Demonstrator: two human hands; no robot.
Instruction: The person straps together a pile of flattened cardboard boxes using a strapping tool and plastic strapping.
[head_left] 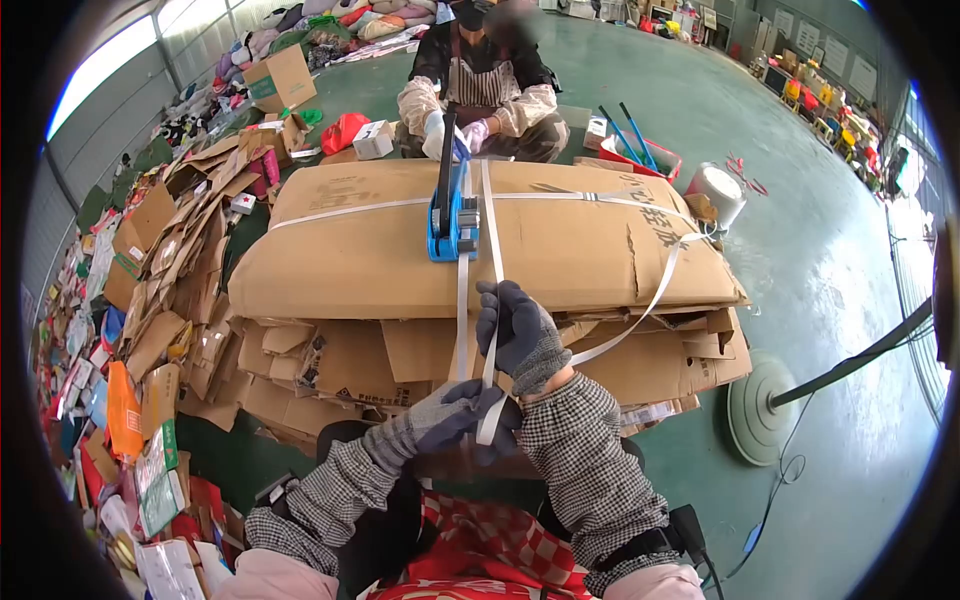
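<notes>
My right hand [525, 335], in a grey work glove, is closed on a white strapping band [490, 235] in front of the bundle's near edge. Lower down, my left hand [450, 415], also gloved, pinches the same band near its hanging end. Flattened cardboard [350, 240] is stacked into a thick bundle, with one strap lying across its top. A blue strapping tensioner [443, 225] with a black lever stands on the bundle, with a white strap running down from it. Across from me, a person's gloved hand [435, 135] is beside the tensioner's handle.
At left lies a heap of loose cardboard [190, 270] and mixed waste. A red tray [665, 160] with blue-handled cutters stands beyond the bundle, near a white bucket [718, 190]. On the right are a round stand base [757, 410] with a pole and a cable on the green floor.
</notes>
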